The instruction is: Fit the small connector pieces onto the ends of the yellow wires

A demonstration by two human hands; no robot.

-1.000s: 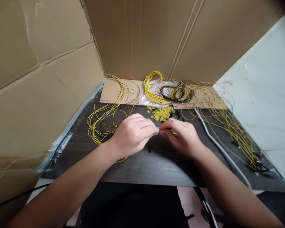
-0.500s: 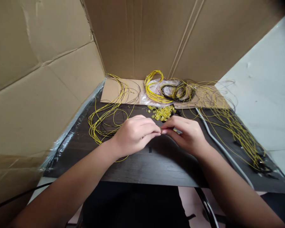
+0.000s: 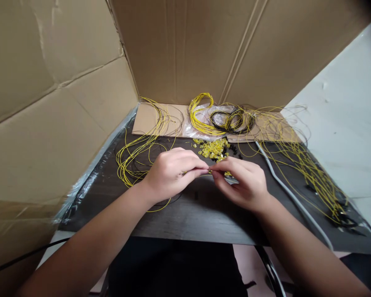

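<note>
My left hand [image 3: 174, 171] is closed in a pinch, with the end of a thin yellow wire [image 3: 159, 209] apparently between its fingertips. Loops of that wire trail out beneath the hand to the left. My right hand [image 3: 243, 179] pinches too, thumb against forefinger, and its tips meet those of the left. Whatever small piece lies between the right fingertips is hidden. Just beyond both hands is a pile of small clear-yellow plastic pieces [image 3: 213, 148]. Small black pieces [image 3: 233, 149] lie at its right side.
Yellow and black wires [image 3: 132, 161] spread at the left. A yellow wire coil [image 3: 200, 123] and black coils [image 3: 218, 119] rest on a cardboard strip [image 3: 160, 129]. More wires [image 3: 315, 173] end in black parts at right. A grey cable [image 3: 275, 177] crosses the dark table [image 3: 185, 222]; cardboard walls [image 3: 200, 49] enclose the back.
My right fingers have shifted slightly, with forefinger and thumb lower and a little more apart behind the tips. My left hand stays nearly in place. The view has moved slightly.
</note>
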